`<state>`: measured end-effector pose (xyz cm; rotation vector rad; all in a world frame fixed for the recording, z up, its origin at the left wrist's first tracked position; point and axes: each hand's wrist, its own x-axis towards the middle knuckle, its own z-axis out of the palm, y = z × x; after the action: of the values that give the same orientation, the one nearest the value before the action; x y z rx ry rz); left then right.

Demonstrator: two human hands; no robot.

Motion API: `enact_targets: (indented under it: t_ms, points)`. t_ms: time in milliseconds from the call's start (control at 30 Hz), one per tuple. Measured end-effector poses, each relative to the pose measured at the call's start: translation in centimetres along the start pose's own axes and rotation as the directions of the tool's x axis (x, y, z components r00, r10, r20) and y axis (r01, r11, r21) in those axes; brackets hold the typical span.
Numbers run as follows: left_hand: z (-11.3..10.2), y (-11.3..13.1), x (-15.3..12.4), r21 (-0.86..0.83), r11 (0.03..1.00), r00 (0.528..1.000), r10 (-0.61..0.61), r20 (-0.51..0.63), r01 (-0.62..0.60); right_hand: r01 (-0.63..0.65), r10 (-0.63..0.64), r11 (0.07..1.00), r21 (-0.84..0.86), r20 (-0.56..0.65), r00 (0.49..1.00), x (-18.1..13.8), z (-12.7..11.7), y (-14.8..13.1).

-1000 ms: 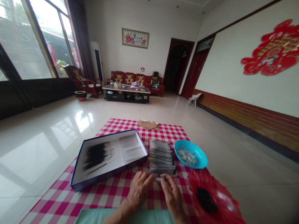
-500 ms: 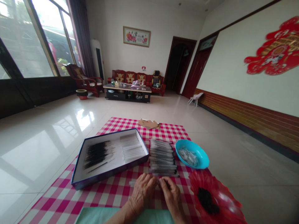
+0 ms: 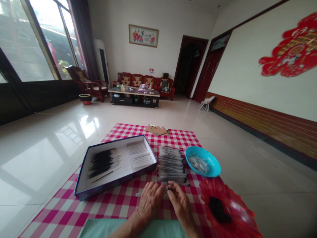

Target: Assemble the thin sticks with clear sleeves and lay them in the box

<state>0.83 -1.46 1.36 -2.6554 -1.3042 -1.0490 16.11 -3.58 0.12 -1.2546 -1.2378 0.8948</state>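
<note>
My left hand (image 3: 150, 202) and my right hand (image 3: 179, 205) sit close together on the pink-and-white checked cloth (image 3: 123, 211), just in front of a stack of thin plastic-sleeved sticks (image 3: 171, 165). Between them, both hands seem to pinch a thin pale sleeved stick (image 3: 138, 195), which pokes out left of my left hand. Its dark tip is small and partly hidden by my fingers. To the left lies a blue-edged white box tray (image 3: 81, 178) holding rows of black-tipped and pale sticks.
A turquoise bowl (image 3: 203, 162) of small white pieces stands right of the stack. A red flower-shaped dish (image 3: 218, 211) with a dark heap lies at the front right. A pale green mat (image 3: 131, 229) lies nearest me, and flattened cardboard pieces (image 3: 157, 131) lie on the cloth's far edge.
My hands have drawn together at the stack's front edge, and the pale stick now shows left of my left hand. The whole view has shifted slightly with my head.
</note>
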Motion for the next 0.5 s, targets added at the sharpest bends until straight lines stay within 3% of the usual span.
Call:
enact_targets:
  t_ms: [200, 500]
  points:
    - [-0.34, 0.2, 0.2, -0.025, 1.0, 1.0, -0.004, 0.005, 0.004, 0.065, -0.076, 0.971, -0.231, -0.039, 0.996, -0.03, 0.09, -0.36]
    - [-0.16, 0.0, 0.06, -0.05, 0.999, 1.0, 0.005, 0.019, -0.004, 0.144, -0.141, 0.984, -0.103, 0.038, 0.989, -0.13, -0.22, -0.82]
